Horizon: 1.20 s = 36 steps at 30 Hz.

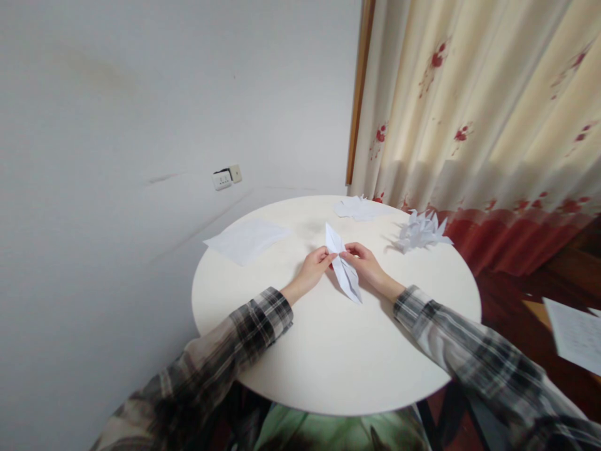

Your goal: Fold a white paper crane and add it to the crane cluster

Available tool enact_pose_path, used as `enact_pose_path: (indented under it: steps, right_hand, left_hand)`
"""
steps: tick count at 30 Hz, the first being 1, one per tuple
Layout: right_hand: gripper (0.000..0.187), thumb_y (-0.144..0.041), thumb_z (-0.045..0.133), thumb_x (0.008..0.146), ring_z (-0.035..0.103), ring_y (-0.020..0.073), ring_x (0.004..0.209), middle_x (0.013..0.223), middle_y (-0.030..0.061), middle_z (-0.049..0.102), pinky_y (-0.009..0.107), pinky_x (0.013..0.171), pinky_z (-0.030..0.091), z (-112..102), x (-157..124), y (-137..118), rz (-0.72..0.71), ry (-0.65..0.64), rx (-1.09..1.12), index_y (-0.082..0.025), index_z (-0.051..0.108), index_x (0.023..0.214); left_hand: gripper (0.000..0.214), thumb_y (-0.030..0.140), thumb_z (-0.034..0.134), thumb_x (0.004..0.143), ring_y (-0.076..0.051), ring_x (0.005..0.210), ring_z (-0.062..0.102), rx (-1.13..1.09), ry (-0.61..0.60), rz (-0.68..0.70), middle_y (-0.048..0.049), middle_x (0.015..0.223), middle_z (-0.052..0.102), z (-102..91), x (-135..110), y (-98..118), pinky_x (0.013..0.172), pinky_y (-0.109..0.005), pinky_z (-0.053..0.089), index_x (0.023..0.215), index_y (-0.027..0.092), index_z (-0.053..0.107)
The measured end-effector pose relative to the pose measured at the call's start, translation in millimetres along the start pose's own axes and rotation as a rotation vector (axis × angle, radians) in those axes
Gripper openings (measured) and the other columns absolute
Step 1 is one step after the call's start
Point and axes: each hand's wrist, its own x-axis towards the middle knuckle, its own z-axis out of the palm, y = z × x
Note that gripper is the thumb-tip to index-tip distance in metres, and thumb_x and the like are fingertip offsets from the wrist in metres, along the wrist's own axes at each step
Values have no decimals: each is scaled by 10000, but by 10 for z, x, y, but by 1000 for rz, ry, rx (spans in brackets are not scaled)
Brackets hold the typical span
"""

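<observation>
A long, diamond-shaped piece of folded white paper (348,279) is held above the middle of the round white table (342,357). My left hand (315,265) pinches its left edge near the middle, thumb on top. From the other side, my right hand (366,264) pinches the paper at about the same height. The two thumbs nearly meet over its centre. One pointed end tips away from me, the other toward me. The fingers behind the paper are partly hidden.
A flat stack of white sheets (248,240) lies at the table's left. Toward the back are more paper pieces (355,208), and at the right a heap of folded paper shapes (421,232). A wall with a socket (222,180) and a curtain (469,138) stand behind.
</observation>
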Motion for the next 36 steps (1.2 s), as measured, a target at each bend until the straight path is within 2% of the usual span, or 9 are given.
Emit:
enact_pose_path:
  steps: [4,7,11,14,17,20,24,30,36]
  right_hand:
    - [325,-404,718,605,513,118,608,680,-12,595,258,592,378,7,-15,-5,79,-82,122,-166,576,775]
    - [307,-385,728,601,498,108,595,677,-13,593,241,558,356,9,-32,-8,87,-77,144,-160,579,749]
    - [299,-392,732,591,488,106,566,642,-15,593,239,538,342,-2,-44,-47,130,-66,186,-165,574,704]
    - [281,-390,725,588,493,107,570,636,-9,600,249,566,356,-8,-43,-83,157,-80,204,-160,598,687]
    - [243,-356,720,586,492,104,583,649,-8,607,256,596,366,-3,-38,-95,141,-83,205,-158,629,696]
    - [223,-317,724,578,505,109,601,672,-2,623,263,615,375,8,-36,-95,140,-77,195,-160,643,714]
    - [222,-310,727,577,519,114,607,672,6,628,272,632,388,3,-30,-88,122,-48,172,-155,647,714]
    - [239,-333,731,569,531,126,620,665,9,622,288,654,407,-28,-10,-50,105,10,157,-167,630,708]
    - [252,-347,729,568,518,122,607,654,3,610,285,640,407,-42,11,-20,93,28,151,-176,625,721]
  left_hand:
    - [310,455,606,692,-112,607,504,8,-23,1,21,628,528,-9,2,-28,554,-219,392,674,159,516]
    - [288,428,610,691,-120,640,511,0,-28,-8,11,653,540,-11,10,-40,563,-220,392,670,154,525]
    - [245,377,606,702,-97,572,488,-2,0,-62,17,616,537,-10,-4,0,523,-205,365,655,147,535]
    - [224,355,609,709,-76,510,472,-68,11,-101,20,607,543,-24,-22,29,481,-193,344,711,146,532]
    - [251,323,649,676,-77,508,501,-148,104,-96,28,629,554,-46,-13,22,476,-187,371,763,165,474]
    - [284,292,678,641,-79,501,510,-85,186,-69,44,617,536,-58,10,-3,462,-186,386,718,174,432]
    - [224,304,638,691,-85,533,527,-15,112,-41,33,636,555,-46,6,-23,470,-182,383,746,165,471]
    - [311,203,699,649,-110,736,613,-94,22,-27,6,765,608,-29,-7,-37,686,-229,465,846,173,460]
    - [358,181,696,667,-129,751,639,-122,-39,-43,-29,843,646,-21,0,-39,701,-260,486,907,187,431]
